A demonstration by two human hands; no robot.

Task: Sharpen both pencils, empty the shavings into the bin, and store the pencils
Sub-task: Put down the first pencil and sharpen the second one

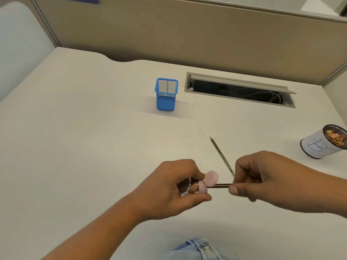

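My left hand (174, 188) grips a pink pencil sharpener (260, 184) with a clear shavings case, its round lid flipped up. My right hand (266, 177) pinches a dark striped pencil (221, 185) whose tip is pushed into the sharpener's hole; most of its length is hidden in my fist. A second pencil (220, 153) lies on the white desk (84, 137) just beyond my right hand, point facing away. A blue mesh pencil holder (166, 94) stands empty at mid desk. The white bin (323, 144), with shavings inside, sits at the right edge.
An open cable hatch (240, 90) is set into the desk behind the holder. A beige partition (187, 34) walls off the back. A jeans-clad knee (199, 250) shows at the near desk edge.
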